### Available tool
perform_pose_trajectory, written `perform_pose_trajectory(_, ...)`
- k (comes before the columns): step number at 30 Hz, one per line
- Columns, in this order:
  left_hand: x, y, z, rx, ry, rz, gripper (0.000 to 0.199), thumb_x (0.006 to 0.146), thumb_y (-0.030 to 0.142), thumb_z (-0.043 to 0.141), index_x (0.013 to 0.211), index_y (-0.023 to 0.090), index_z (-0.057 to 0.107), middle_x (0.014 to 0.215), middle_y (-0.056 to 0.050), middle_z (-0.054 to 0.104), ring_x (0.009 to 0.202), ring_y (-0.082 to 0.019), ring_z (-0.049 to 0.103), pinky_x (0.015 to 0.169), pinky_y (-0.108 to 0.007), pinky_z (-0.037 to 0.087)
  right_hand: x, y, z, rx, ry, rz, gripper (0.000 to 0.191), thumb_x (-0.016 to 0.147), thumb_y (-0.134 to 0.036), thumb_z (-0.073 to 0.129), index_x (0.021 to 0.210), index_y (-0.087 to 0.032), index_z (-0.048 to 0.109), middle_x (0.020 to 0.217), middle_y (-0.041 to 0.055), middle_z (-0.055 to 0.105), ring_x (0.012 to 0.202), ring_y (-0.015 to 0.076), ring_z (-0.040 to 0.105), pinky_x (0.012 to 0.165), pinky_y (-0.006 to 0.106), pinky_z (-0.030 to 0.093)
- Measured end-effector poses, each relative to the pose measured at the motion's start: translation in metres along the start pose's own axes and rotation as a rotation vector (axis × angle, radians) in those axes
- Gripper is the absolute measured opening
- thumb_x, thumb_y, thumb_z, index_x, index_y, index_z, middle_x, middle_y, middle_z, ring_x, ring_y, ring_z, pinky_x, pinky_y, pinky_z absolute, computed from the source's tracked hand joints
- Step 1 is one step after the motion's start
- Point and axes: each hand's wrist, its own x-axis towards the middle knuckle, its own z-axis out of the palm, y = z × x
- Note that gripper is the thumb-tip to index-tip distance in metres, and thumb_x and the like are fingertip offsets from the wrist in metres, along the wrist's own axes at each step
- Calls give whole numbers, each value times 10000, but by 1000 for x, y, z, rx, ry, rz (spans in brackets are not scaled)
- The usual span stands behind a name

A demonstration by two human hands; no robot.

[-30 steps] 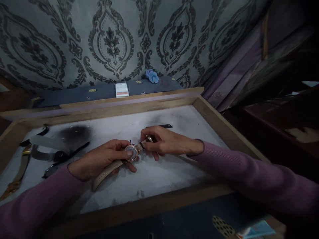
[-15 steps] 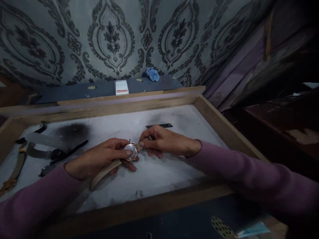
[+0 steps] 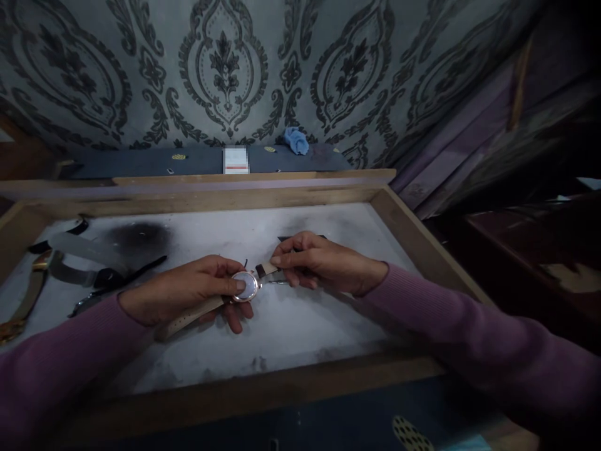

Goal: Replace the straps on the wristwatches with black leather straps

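My left hand [image 3: 192, 288] pinches a round watch [image 3: 245, 286] with a rose-gold rim, its thumb on the dial. A beige strap [image 3: 188, 315] runs from the watch down to the left, beneath the palm. Between the thumb and fingers of my right hand [image 3: 314, 260] is a short beige strap piece [image 3: 268, 269] with a dark brown end. A small gap shows between that end and the watch case. Under the right fingers lies a thin metal tool [image 3: 278, 282], partly hidden.
Several watches and straps, among them a gold-tone one [image 3: 29, 297], lie at the left of the wooden-framed tray [image 3: 413, 241]. A dark flat piece [image 3: 284, 238] is behind my right hand. Beyond the frame are a white card [image 3: 235, 161] and a blue crumpled cloth [image 3: 296, 141].
My right hand has moved slightly right, and the short strap piece now shows apart from the watch case. The thin metal tool has come into sight. The view has shifted a little.
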Motion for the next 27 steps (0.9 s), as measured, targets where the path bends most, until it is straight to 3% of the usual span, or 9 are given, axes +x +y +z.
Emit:
perform_pose_trajectory(10,-3,-1,-2,-20,7,4,173,848,316,601,859,144,613,804,-64,713,622,-169,689,391,-171,299,-2,-3,0,-34,-20,-36,185,839,-159,537,673,-98,594,430,-45,541,302,14,359,322,134,234)
perform_pose_trajectory(16,-2,-1,-2,8,-2,61,157,842,279,611,866,124,617,796,-45,700,632,-144,677,536,-208,432,-3,-4,0,-44,-22,-51,189,848,-155,541,675,-96,591,441,-45,545,305,11,361,324,132,246)
perform_pose_trajectory(21,0,-5,-4,90,51,132,151,836,287,614,851,137,609,807,-38,687,616,-125,645,407,-186,314,-3,-3,0,-29,-35,-64,170,847,-161,556,695,-99,601,442,-47,552,304,11,363,318,131,250)
perform_pose_trajectory(27,-1,-1,-1,277,86,173,152,846,281,575,827,131,592,757,-13,632,564,-104,619,358,-155,276,-3,0,0,2,-30,-74,150,839,-182,573,716,-105,611,454,-42,568,308,14,376,320,132,267)
